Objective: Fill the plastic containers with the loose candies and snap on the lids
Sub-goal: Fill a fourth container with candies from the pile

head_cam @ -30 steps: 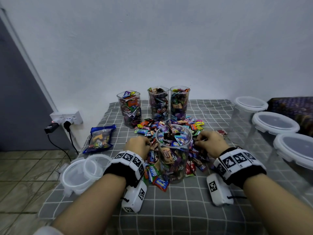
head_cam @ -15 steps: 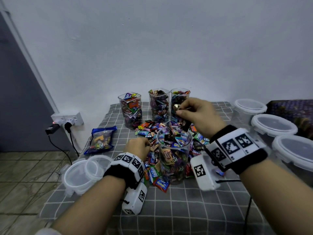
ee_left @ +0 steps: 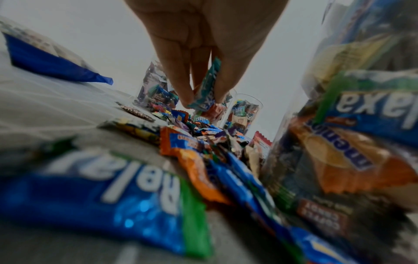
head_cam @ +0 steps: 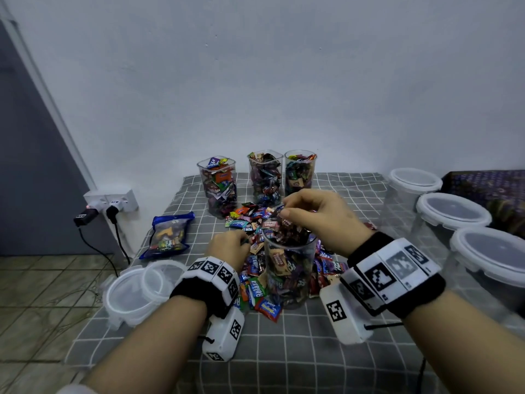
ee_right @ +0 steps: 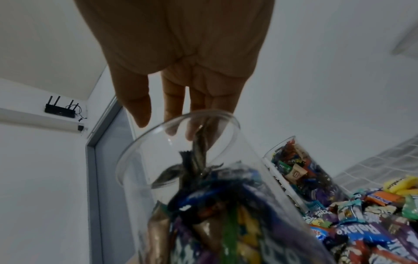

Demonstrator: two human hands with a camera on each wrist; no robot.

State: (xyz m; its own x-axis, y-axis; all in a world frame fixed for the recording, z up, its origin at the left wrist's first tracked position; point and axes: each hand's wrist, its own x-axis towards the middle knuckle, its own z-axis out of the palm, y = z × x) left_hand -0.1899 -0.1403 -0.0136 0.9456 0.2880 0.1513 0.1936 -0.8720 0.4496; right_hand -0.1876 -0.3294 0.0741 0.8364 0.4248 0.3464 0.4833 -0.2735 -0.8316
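Head view: the clear round container [head_cam: 288, 268], nearly brimful of bright wrapped candies, stands amid the loose candy pile [head_cam: 255, 282] on the checked cloth. The right hand [head_cam: 321, 220] hovers over its mouth, fingers loosely extended downward; the left hand [ee_left: 203, 44] pinches a teal candy [ee_left: 207, 89].

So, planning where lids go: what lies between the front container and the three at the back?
Head view: loose candies between the front container and back containers.
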